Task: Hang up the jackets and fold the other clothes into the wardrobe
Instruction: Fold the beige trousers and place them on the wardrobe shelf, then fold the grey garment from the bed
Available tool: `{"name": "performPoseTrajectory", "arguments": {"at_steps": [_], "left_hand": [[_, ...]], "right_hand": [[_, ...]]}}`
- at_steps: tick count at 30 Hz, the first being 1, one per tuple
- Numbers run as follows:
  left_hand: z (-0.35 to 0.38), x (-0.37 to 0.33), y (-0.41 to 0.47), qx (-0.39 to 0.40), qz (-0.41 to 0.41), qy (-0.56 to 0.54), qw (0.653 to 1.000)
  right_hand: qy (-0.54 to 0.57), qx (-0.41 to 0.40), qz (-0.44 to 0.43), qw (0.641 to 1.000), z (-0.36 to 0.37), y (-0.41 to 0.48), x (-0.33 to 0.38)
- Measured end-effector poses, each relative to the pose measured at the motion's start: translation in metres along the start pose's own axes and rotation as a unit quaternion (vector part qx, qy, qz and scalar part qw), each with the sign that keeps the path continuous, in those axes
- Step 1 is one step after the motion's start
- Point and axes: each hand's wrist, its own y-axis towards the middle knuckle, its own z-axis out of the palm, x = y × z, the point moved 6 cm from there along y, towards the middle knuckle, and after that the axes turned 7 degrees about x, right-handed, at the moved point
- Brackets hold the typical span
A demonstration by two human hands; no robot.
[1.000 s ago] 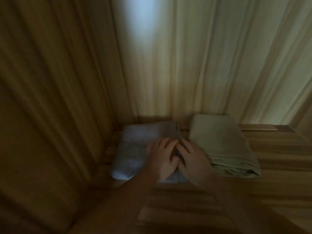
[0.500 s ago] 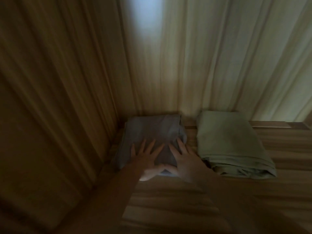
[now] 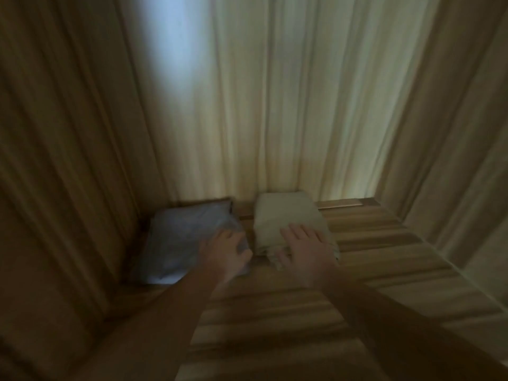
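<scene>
Two folded garments lie side by side on a wooden wardrobe shelf [image 3: 371, 243]. The grey-blue folded garment [image 3: 181, 240] sits in the left back corner. A pale green folded garment [image 3: 286, 215] lies to its right. My left hand [image 3: 224, 253] rests on the right front part of the grey-blue garment, fingers relaxed. My right hand [image 3: 305, 248] lies flat on the front of the pale green garment, fingers spread. The view is dim and blurred.
The wardrobe's left wall [image 3: 68, 160] stands close beside the grey-blue garment. The pale back panel [image 3: 288, 105] rises behind both garments, and the right wall [image 3: 453, 160] closes the shelf. Bare shelf boards stretch to the right of the green garment.
Both hands were on the grey-blue garment. My right hand has moved right onto the pale green garment, and my left hand has slid to the grey-blue garment's right side.
</scene>
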Motion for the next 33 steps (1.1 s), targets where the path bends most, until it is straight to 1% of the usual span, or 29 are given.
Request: {"name": "performPoseTrajectory", "arguments": {"at_steps": [3,6,10,13,16,19,21,23,26,29,33], "left_hand": [[-0.021,-0.054,-0.025,0.002,0.044,-0.038,0.998],[-0.029,-0.111,-0.055,0.032,0.088,-0.062,0.994],[-0.033,-0.188,-0.089,0.059,0.173,-0.029,0.983],[-0.029,-0.249,-0.120,0.080,0.253,-0.032,0.964],[-0.015,-0.305,-0.159,0.106,0.344,-0.064,0.931],[0.015,-0.348,-0.204,0.148,0.416,-0.083,0.893],[0.035,-0.371,-0.251,0.174,0.484,-0.057,0.856],[0.048,-0.384,-0.290,0.189,0.521,-0.034,0.832],[0.066,-0.403,-0.369,0.207,0.578,0.001,0.789],[0.088,-0.405,-0.468,0.232,0.646,0.051,0.726],[0.107,-0.384,-0.597,0.242,0.721,0.082,0.644]], "right_hand": [[0.023,-0.009,0.069,0.997,-0.032,-0.049,-0.043],[0.037,0.000,0.139,0.990,-0.053,-0.102,-0.085],[0.065,-0.010,0.229,0.971,-0.075,-0.183,-0.130],[0.052,-0.035,0.297,0.953,-0.092,-0.255,-0.152],[0.055,-0.068,0.376,0.923,-0.103,-0.336,-0.161],[0.054,-0.094,0.476,0.873,-0.098,-0.425,-0.155],[0.056,-0.100,0.545,0.831,-0.088,-0.492,-0.134],[0.056,-0.109,0.581,0.804,-0.080,-0.540,-0.111],[0.053,-0.117,0.652,0.748,-0.070,-0.631,-0.060],[0.053,-0.123,0.720,0.681,-0.052,-0.721,0.003],[0.053,-0.142,0.789,0.596,-0.027,-0.824,0.099]]}}
